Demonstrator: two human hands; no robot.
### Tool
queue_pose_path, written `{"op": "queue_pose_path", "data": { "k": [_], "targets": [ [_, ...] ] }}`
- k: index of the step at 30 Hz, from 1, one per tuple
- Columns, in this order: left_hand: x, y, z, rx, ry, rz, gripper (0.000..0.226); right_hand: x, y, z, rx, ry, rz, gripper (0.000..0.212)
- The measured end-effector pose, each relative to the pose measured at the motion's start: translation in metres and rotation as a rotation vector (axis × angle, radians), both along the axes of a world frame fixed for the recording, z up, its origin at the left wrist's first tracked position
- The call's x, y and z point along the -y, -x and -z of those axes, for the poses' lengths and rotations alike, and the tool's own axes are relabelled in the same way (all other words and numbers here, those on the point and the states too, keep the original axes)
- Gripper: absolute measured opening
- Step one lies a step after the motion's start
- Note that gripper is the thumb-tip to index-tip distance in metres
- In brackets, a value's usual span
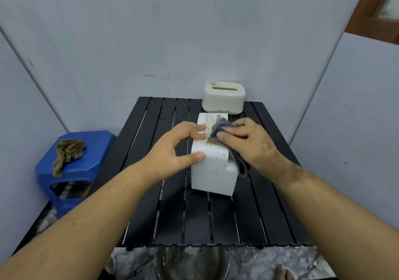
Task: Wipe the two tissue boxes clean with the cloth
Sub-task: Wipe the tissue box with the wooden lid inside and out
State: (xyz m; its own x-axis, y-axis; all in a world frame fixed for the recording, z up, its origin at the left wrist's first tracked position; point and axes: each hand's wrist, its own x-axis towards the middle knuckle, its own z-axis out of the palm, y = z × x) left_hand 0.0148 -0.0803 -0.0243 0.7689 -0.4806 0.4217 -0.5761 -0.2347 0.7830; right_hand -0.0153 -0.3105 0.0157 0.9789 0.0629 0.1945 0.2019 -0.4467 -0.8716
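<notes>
- The white tissue box (pixel 212 167) stands near the middle of the black slatted table (pixel 151 215), and both hands are on its upper part.
- The left hand (pixel 176 150) steadies it from the left side: fingers curled over the top edge, thumb pressed against the near face, so the box is held between them.
- The right hand (pixel 248 142) sits on top of the box toward its right edge, fingers bent around a bunched grey cloth (pixel 224 133) and pressing it onto the top surface; a tail of the cloth hangs down the box's right side.
- The box is upright, its long axis running away from the person toward the wall. Brownish smears show on the top just left of the cloth, and small dark specks dot the near face.
- The second tissue box (pixel 224 97), cream with rounded corners and a slot on top, sits at the table's far edge just behind the first, its long side lying across, left to right. Neither hand touches it.
- Left of the table is a blue plastic stool (pixel 71 172) with a crumpled olive rag (pixel 68 152) lying on its seat, well apart from the hands.
- Below the near edge of the table a clear basin (pixel 192 264) rests on the floor.
</notes>
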Motion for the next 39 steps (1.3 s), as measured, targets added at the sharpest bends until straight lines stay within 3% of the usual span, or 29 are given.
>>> {"op": "queue_pose_path", "data": {
  "k": [7,12,17,22,25,28,30,34,39],
  "targets": [
    [0.005,0.002,0.003,0.013,0.009,-0.040,0.042,-0.001,-0.046,-0.013,0.024,-0.027,-0.050,0.037],
    [0.010,0.004,0.003,0.035,0.000,-0.028,0.037,0.001,-0.010,0.003,0.014,-0.097,0.065,0.011],
    [0.010,0.003,0.004,0.058,-0.004,-0.030,0.040,-0.003,0.037,0.016,-0.005,-0.019,0.059,0.020],
    [0.010,0.003,0.004,0.014,0.004,-0.018,0.040,0.006,-0.010,0.001,0.015,0.031,0.077,0.009],
    [0.009,0.004,0.004,0.000,0.016,-0.019,0.038,0.006,-0.046,-0.007,0.004,-0.030,-0.013,0.022],
    [0.010,0.005,0.003,-0.015,0.015,-0.024,0.037,0.006,-0.071,-0.010,-0.084,-0.050,0.037,0.046],
    [0.011,0.006,0.001,-0.035,0.019,-0.026,0.038,0.004,-0.074,-0.010,-0.108,-0.077,0.069,0.050],
    [0.008,0.008,0.004,-0.050,0.001,-0.043,0.038,0.008,-0.064,-0.001,-0.025,-0.130,0.057,0.051],
    [0.000,0.019,0.005,-0.059,0.058,-0.204,0.054,0.017,-0.059,0.020,0.140,0.060,0.207,0.034]
  ]
}}
